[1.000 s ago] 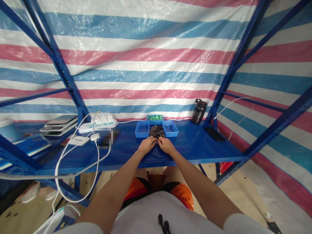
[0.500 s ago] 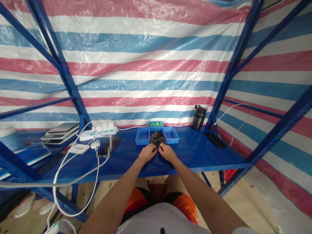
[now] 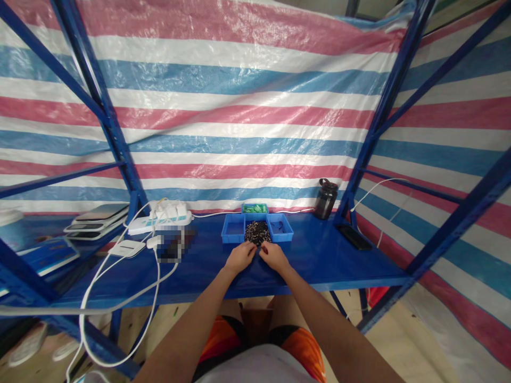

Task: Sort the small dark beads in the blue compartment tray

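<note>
My left hand (image 3: 241, 256) and my right hand (image 3: 274, 256) are close together at the front edge of a heap of small dark and pale pieces (image 3: 257, 231). Both have their fingers curled into a pinch; whatever lies between the fingertips is too small to make out. Left of the heap is a blue bin (image 3: 233, 229). On its right stands another blue bin (image 3: 280, 227) with a few small dark pieces inside. Behind the heap, a third blue bin (image 3: 254, 214) holds green pieces (image 3: 255, 208).
A dark bottle (image 3: 326, 199) and a black phone-like slab (image 3: 353, 236) are on the right of the blue table (image 3: 319, 263). At left lie a white power strip (image 3: 159, 221), looping white cables (image 3: 158, 276) and stacked flat devices (image 3: 97, 219). Blue posts (image 3: 115, 122) frame the table.
The view has tipped slightly upward, so the scene sits lower. My hands remain pinched at the front of the heap, with only small finger movement.
</note>
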`<state>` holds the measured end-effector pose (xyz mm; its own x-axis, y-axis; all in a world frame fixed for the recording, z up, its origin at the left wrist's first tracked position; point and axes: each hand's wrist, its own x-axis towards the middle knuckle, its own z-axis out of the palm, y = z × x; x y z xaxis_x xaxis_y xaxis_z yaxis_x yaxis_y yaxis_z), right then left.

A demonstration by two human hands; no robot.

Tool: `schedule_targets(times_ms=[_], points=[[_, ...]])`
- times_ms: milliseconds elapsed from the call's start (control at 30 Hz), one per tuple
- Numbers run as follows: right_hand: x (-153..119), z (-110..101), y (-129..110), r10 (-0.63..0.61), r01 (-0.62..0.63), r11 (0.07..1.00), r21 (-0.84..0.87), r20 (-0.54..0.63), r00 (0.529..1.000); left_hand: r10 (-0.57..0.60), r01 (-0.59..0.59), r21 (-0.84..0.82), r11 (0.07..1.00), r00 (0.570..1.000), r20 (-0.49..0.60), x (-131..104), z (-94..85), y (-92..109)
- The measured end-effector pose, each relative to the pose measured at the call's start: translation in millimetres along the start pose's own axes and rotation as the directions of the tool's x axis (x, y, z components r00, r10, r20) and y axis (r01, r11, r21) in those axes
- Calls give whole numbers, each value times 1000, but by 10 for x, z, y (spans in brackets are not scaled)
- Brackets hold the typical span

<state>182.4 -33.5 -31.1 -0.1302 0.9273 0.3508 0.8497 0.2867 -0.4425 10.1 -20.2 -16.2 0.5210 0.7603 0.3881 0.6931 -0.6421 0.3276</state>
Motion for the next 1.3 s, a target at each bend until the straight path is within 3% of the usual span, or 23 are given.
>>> schedule_targets(times_ms=[500, 867, 1300], points=[[0, 14, 44, 22, -20, 993, 116, -11, 1000, 12, -11, -37, 999, 1000, 25, 0, 40, -62], [-9, -24, 51, -38, 50, 963, 265, -50, 998, -26, 26, -20, 999, 1000, 12, -17, -24, 11], [-4, -38, 53, -17, 20, 938, 347, -10, 1000, -54, 54, 11, 999, 996, 77, -6, -38, -3]])
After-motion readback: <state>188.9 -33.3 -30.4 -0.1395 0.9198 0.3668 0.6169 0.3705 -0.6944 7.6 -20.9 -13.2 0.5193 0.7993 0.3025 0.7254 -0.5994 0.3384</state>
